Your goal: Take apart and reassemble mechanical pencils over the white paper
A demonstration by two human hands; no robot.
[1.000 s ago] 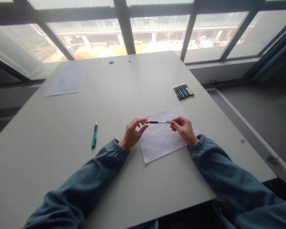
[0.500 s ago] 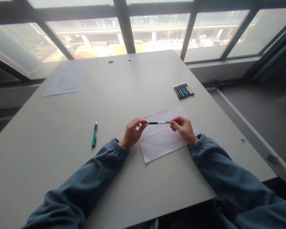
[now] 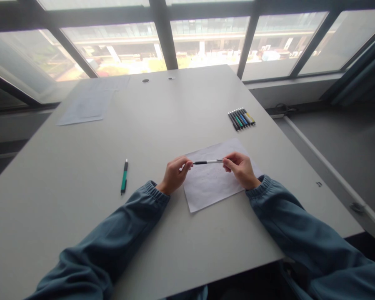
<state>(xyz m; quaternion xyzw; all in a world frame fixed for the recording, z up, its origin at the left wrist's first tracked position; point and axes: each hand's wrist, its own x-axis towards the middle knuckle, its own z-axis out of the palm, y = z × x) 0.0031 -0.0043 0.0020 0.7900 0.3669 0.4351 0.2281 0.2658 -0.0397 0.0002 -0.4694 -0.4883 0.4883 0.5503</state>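
Note:
Between both hands a white pen [image 3: 208, 161] with a black grip lies nearly level above a sheet of paper [image 3: 211, 187]. My left hand [image 3: 176, 173] pinches the tip end between thumb and fingers. At the clip end, my right hand [image 3: 240, 167] has its thumb and fingers closed on the barrel, hiding that end. A green pen [image 3: 124, 178] with black ends rests on the table to the left of my left hand. Beyond the paper, several pens [image 3: 241, 119] lie side by side in a row.
The white table [image 3: 162, 237] reaches back to the windows. More paper sheets [image 3: 84, 104] lie at its far left, and two round holes show near the back edge. A small dark mark [image 3: 318, 183] is by the right edge. A white pipe [image 3: 325, 158] runs beyond it.
The fingers of my left hand have curled a little more closely round the pen's tip end. My right hand and the pen have hardly moved.

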